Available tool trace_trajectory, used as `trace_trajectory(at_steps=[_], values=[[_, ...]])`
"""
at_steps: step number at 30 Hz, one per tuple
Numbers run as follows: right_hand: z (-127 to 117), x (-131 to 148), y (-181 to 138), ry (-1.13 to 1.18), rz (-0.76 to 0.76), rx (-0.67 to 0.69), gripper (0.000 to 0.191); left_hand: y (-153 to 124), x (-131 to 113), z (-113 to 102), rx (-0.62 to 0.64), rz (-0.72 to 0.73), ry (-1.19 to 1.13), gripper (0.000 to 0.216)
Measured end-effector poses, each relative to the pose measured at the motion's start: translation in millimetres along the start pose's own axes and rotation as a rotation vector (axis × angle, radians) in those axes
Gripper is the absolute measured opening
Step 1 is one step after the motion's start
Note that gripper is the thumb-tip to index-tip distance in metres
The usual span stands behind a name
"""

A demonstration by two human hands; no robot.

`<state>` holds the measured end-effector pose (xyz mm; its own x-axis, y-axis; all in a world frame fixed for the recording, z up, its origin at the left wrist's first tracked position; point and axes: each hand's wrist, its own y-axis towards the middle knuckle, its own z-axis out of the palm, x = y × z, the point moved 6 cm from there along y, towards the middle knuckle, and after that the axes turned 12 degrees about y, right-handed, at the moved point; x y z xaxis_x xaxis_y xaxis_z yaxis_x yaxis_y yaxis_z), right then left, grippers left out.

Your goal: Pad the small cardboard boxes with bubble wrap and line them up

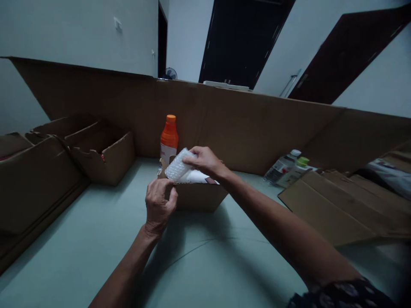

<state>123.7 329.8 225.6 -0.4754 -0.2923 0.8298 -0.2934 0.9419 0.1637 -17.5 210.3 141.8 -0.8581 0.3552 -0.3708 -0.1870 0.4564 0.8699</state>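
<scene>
My right grip (205, 161) pinches the bubble-wrapped bundle (177, 167) by its top end, just over the small box (199, 196). My left grip (159, 204) clamps the box's near rim. The bundle is probably light, soft and crushable, so it is best held at its ends. It is wrapped in white, pimpled film. The box stands mid-table (96, 239).

No legible text, bottle labels (168, 152) blurred

A person's two arms, seen from their own head. The left grip (159, 205) and right grip (205, 161) are bare hands on bare forearms. A short dark sleeve (340, 296), printed with small pale rounded shapes, covers the right upper arm.
</scene>
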Motion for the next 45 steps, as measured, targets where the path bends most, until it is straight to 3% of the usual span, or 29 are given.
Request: trace_trajectory(at_steps=[4,7,10,15,22,29,36,40,45], values=[[17.1,5.3,13.4,-0.467,0.01,-0.024,0.021,-0.5,2.0,2.0,0.008,-0.014,-0.009,0.014],[23.4,16.4,11.9,-0.597,-0.024,-0.083,0.029,-0.2,3.0,3.6,0.007,-0.023,-0.015,0.013],[37.5,24.4,7.7,-0.523,-0.033,0.006,0.032,0.1,3.6,4.4,-0.003,-0.023,-0.023,0.014],[54.3,13.9,6.4,-0.178,0.219,0.257,0.019,0.2,4.1,4.9,-0.015,-0.008,-0.033,0.017],[60.0,29.4,17.2,-0.621,0.065,0.194,0.014,0.5,4.3,4.3,-0.027,0.018,-0.035,0.018],[73.5,19.8,11.5,-0.425,0.232,0.332,0.021,-0.1,4.9,4.6,-0.052,0.035,-0.025,0.02],[76.5,14.2,15.3,-0.551,0.125,0.298,0.019,-1.0,4.4,3.8,-0.072,0.051,-0.028,0.022],[87.0,18.0,22.4,-0.671,0.03,0.332,0.028,-1.1,3.1,0.4,-0.067,0.074,-0.026,0.027],[88.3,13.3,19.5,-0.744,0.016,0.354,0.035,-0.3,2.7,1.1,-0.075,0.077,-0.031,0.027]])
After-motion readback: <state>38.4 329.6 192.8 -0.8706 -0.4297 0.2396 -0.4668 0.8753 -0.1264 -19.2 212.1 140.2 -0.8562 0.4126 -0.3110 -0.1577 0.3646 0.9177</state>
